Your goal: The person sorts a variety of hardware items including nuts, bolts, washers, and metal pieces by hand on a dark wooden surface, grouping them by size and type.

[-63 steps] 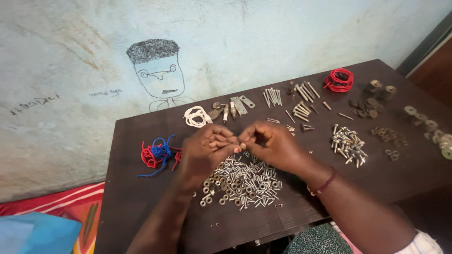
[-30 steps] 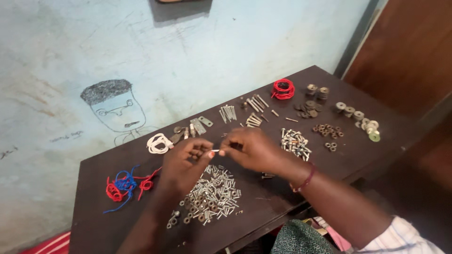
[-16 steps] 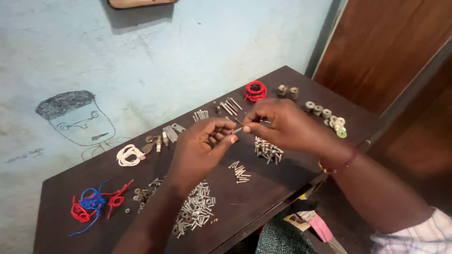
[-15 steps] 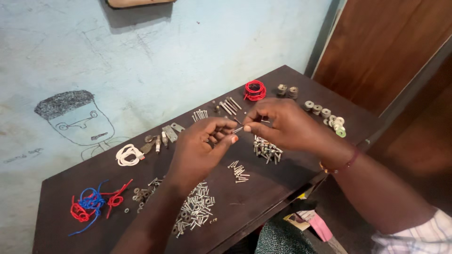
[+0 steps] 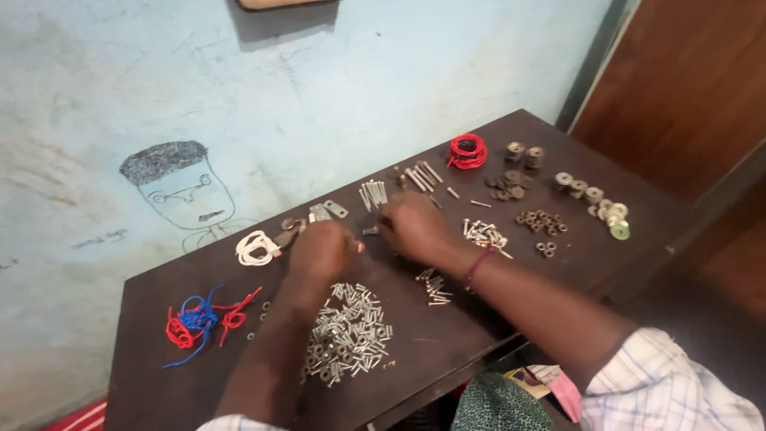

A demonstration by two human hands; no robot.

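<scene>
On the dark table (image 5: 558, 263), left hand (image 5: 321, 250) and right hand (image 5: 412, 226) sit close together, a small metal fastener (image 5: 371, 231) between their fingertips: at 3 o'clock of the left, 9 o'clock of the right. Grip unresolved. Screw-and-nut heap (image 5: 349, 331) lies at 6 o'clock of the left hand.

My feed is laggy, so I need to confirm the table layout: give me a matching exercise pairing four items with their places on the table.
Items:
1. red cord coil
2. white cord coil
3. red and blue cord tangle
4. big pile of screws and nuts

Places:
A. near edge, below the left hand
B. far left
C. far edge, towards the right
D. left of the left hand

Pairs: 1-C, 2-D, 3-B, 4-A
</scene>
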